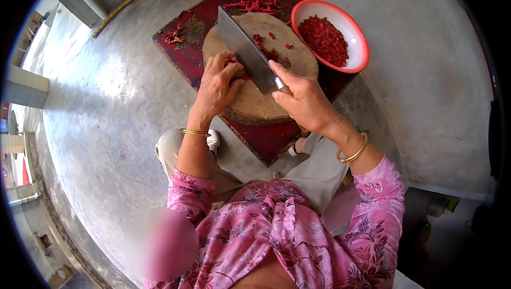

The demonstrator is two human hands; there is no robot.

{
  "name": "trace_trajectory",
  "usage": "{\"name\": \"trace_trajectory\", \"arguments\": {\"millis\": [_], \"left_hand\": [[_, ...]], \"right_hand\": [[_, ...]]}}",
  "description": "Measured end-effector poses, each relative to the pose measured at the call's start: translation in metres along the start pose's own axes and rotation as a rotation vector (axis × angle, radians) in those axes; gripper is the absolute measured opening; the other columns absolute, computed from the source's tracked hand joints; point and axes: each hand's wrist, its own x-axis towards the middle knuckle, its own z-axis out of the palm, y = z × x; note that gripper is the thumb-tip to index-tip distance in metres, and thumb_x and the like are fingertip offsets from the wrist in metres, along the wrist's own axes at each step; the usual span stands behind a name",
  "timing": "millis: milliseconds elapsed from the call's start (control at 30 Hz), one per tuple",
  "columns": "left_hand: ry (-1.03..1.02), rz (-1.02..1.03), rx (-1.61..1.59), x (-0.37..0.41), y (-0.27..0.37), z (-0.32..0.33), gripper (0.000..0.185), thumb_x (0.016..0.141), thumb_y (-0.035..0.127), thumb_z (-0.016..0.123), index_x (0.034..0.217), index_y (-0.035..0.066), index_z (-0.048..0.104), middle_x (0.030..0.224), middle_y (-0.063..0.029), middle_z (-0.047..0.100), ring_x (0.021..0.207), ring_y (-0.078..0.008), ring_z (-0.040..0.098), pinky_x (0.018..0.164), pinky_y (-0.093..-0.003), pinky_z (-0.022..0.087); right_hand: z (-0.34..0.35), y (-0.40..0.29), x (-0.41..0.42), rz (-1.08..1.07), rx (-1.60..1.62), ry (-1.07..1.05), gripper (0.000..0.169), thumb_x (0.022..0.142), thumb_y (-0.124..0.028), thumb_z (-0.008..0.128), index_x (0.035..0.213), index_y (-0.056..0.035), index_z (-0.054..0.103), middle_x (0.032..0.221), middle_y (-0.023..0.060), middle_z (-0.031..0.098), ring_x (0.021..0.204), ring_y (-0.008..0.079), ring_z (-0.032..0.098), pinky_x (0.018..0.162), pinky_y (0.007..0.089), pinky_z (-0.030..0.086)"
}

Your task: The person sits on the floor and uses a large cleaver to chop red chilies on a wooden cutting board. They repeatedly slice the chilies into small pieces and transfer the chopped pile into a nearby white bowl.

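My right hand [307, 99] is closed around the handle of a broad cleaver [248, 51], its index finger along the blade's spine. The blade stands over a round wooden chopping block [259, 107]. On the block's left side my left hand [219, 79] presses red chili peppers [231, 61], mostly hidden under its fingers and right beside the blade. Chopped red bits [268, 52] lie on the block to the right of the cleaver. An enamel basin [353, 45], white with a red rim, holds a heap of chopped red chilies [324, 39] at the block's upper right.
The block rests on a low dark-red table [261, 145]. Whole red chilies [257, 3] are piled at its far side, and stems and scraps [174, 36] lie at its left corner. A straw broom [127, 4] lies on the concrete floor [107, 101]. A wall [423, 69] rises at right.
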Motion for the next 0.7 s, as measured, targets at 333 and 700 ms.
{"name": "trace_trajectory", "arguments": {"millis": [333,700], "left_hand": [[-0.059,0.015,-0.056,0.004,-0.006,-0.001,0.021,0.075,0.009,0.068,0.095,0.003,0.065,0.096,-0.0107,0.061,0.095,-0.0296,0.052,0.086,-0.0383,0.043],[-0.041,0.021,-0.100,0.002,-0.008,0.005,0.009,0.077,0.005,0.067,0.086,0.004,0.066,0.089,-0.0070,0.062,0.087,-0.0269,0.054,0.078,-0.0365,0.047]], "right_hand": [[-0.003,-0.008,0.004,0.067,-0.002,-0.050,0.051,0.085,-0.004,0.055,0.132,0.0116,0.040,0.068,0.0223,0.057,0.063,0.0361,0.059,0.062,0.0426,0.045],[0.011,-0.002,0.054,-0.015,-0.260,-0.041,0.055,0.086,-0.011,0.056,0.132,0.0132,0.039,0.078,0.0257,0.062,0.075,0.0406,0.063,0.069,0.0459,0.049]]}}
